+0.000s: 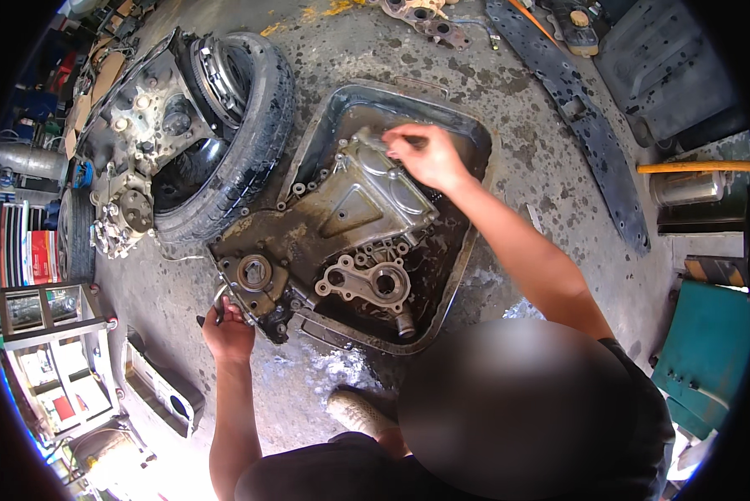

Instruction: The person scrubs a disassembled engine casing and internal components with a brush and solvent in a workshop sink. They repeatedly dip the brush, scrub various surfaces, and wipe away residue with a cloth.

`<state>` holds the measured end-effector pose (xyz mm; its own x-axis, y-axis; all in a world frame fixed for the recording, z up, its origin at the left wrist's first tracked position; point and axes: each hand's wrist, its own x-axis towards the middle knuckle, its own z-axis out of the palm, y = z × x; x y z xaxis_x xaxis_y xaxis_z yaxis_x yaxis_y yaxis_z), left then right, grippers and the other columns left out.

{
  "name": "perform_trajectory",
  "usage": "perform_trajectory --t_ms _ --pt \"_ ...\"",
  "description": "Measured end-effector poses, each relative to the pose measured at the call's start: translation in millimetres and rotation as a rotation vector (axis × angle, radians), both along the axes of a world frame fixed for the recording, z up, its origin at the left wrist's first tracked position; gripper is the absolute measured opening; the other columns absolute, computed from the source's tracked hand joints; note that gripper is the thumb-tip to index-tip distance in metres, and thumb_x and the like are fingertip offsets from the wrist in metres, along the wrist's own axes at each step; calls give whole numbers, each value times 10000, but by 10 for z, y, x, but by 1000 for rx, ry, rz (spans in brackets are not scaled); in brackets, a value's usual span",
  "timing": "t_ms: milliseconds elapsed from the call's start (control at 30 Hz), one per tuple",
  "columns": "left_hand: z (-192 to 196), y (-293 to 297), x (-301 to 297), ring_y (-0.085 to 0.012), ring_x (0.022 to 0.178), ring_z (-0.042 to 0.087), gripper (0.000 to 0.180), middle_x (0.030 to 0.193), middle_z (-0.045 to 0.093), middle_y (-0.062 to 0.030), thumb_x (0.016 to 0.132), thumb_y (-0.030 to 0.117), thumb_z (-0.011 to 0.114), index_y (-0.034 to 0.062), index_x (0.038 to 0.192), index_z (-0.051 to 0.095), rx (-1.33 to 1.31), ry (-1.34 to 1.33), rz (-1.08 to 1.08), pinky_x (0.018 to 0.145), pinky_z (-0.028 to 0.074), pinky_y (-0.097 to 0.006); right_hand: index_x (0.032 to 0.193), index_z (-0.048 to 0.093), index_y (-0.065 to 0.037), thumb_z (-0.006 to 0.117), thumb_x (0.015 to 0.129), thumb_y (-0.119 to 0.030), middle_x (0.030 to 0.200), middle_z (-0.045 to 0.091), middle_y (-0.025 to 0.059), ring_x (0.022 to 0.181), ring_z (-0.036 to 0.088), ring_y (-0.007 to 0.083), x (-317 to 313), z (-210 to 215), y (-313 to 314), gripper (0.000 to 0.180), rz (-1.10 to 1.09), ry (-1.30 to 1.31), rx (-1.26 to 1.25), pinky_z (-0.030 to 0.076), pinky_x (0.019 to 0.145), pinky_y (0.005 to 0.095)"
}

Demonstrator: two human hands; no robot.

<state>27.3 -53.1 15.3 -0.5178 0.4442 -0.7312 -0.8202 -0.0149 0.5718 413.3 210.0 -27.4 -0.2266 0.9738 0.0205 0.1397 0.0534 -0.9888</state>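
Observation:
A large oily metal engine cover [308, 219] lies tilted across a black drip tray [351, 93], its lower left end jutting over the rim. Beside that end, my left hand [229, 338] is closed around a slim dark item with a shiny part, too small to name. Over the cover's upper end, my right hand [429, 157] is curled and a little blurred. Something greyish shows at its fingertips, its kind unclear. In the tray, a metal housing with a round opening [363, 282] sits next to the cover.
Left of the tray, an engine [145, 125] rests on a tire [262, 142]. A long dark metal panel [588, 125] lies to the right. An oblong pan [162, 388] and a wheeled metal frame [58, 351] are at lower left. My shoe [358, 411] is near the tray's front edge.

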Motion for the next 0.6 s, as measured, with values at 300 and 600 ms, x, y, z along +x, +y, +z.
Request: perform_trajectory --t_ms 300,600 --pt "-25 28 -19 -152 754 598 267 926 681 -22 951 248 469 28 1023 601 -7 -16 14 758 509 -260 912 696 39 609 913 -228 731 703 138 653 699 153 25 286 577 281 348 -407 -10 557 678 307" --pt "-97 30 -94 -144 734 598 269 852 656 -4 936 248 452 40 998 611 -14 23 -8 756 514 -260 976 719 -41 656 845 -220 830 700 193 771 688 353 422 -246 101 231 33 -504 126 545 790 374"
